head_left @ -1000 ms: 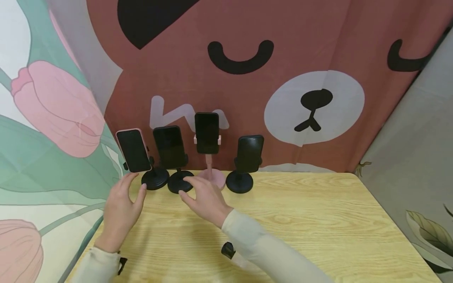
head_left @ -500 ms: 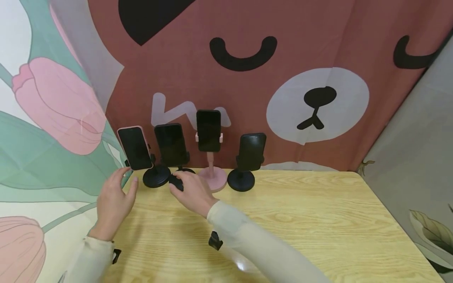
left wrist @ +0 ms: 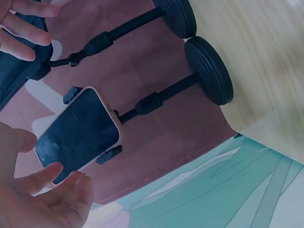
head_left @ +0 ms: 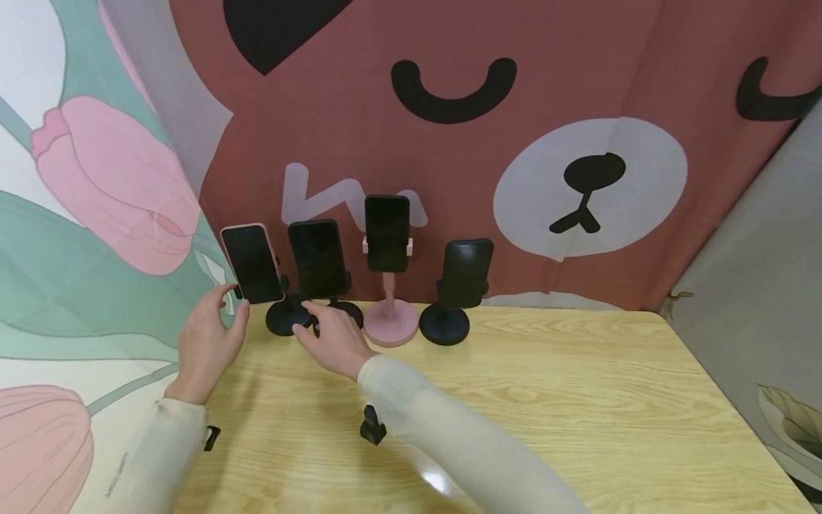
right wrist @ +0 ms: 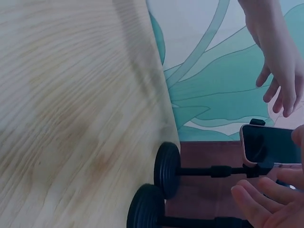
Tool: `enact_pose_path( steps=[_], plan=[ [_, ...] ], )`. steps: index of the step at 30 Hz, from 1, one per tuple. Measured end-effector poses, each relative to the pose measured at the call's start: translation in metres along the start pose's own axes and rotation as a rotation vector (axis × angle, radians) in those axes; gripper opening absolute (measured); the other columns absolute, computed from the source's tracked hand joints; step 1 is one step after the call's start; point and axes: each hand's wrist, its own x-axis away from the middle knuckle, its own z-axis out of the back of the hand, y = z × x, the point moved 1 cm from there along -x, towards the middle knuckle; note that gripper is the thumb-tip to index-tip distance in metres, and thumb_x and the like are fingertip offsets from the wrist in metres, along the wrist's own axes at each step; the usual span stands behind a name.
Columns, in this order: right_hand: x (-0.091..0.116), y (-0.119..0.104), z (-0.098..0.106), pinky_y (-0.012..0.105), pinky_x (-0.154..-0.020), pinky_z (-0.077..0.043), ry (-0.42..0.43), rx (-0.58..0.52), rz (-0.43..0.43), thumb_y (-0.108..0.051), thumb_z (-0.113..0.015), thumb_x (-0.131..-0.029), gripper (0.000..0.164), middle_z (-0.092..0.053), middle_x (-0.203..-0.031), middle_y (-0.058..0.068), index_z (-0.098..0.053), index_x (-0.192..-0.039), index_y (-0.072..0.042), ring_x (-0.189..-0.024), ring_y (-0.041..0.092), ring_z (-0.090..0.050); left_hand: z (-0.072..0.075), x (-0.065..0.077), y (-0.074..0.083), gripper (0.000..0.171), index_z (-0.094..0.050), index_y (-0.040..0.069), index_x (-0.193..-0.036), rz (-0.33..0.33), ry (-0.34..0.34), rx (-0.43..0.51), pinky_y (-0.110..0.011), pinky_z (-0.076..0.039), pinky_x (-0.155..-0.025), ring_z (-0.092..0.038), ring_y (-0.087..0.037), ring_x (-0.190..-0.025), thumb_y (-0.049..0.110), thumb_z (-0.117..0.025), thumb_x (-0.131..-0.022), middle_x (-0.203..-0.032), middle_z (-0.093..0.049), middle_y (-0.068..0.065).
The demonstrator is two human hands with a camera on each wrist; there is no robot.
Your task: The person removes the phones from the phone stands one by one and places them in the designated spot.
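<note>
A phone in a pink case (head_left: 252, 264) leans at the far left, clamped in a black phone stand (head_left: 285, 316). Beside its lower left edge is my left hand (head_left: 207, 346), thumb and fingers spread and loosely bent around nothing. In the left wrist view that hand (left wrist: 52, 202) overlaps the lower end of the pink-cased phone (left wrist: 80, 135). My right hand (head_left: 337, 341) reaches in with thumb and fingers apart, its fingertips close to the black stand's base and overlapping the base of the second stand. A black phone (head_left: 317, 258) sits in that second stand.
To the right, another phone (head_left: 388, 234) stands tallest on a pink stand (head_left: 390, 325), then a fourth phone (head_left: 466, 273) on a black stand (head_left: 444, 326). All stand along the back of the wooden table (head_left: 546, 400), before a bear-print curtain (head_left: 443, 157). A flower-print curtain (head_left: 122, 185) hangs at left.
My right hand has moved left, from before the second and pink stands toward the leftmost stand. My left hand has shifted to the pink-cased phone's left side. The stands have kept their arrangement.
</note>
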Motion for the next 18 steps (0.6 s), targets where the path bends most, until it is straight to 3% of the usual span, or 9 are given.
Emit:
enact_pose_path(
  steps=[5, 13, 18],
  plan=[
    [-0.009, -0.008, -0.007, 0.037, -0.111, -0.049, -0.051, -0.097, -0.034, -0.040, -0.053, -0.105, 0.055, -0.048, -0.157, -0.004, -0.038, -0.157, -0.027, -0.128, 0.016, -0.062, 0.001, -0.005, -0.007, 0.045, -0.055, 0.000, -0.139, 0.038, -0.017, -0.005, -0.063, -0.049, -0.084, -0.061, -0.045, -0.109, 0.025, -0.056, -0.102, -0.132, -0.061, -0.029],
    [-0.024, -0.019, -0.016, 0.039, -0.128, -0.025, -0.149, -0.195, -0.069, -0.042, -0.043, -0.108, 0.063, -0.023, -0.169, -0.005, -0.018, -0.163, -0.023, -0.157, 0.015, -0.023, -0.001, -0.015, -0.020, 0.049, -0.049, 0.000, -0.144, 0.081, -0.107, 0.011, -0.063, -0.049, -0.084, -0.060, -0.046, -0.111, 0.028, -0.051, -0.105, -0.137, -0.058, -0.029],
    [-0.029, -0.023, -0.020, 0.039, -0.129, -0.021, -0.193, -0.214, -0.079, -0.043, -0.038, -0.109, 0.067, -0.011, -0.172, -0.006, -0.006, -0.164, -0.022, -0.158, 0.013, -0.015, -0.002, -0.020, -0.024, 0.053, -0.045, 0.000, -0.147, 0.124, -0.173, 0.028, -0.062, -0.050, -0.088, -0.063, -0.046, -0.112, 0.032, -0.049, -0.105, -0.135, -0.059, -0.030]
  ],
)
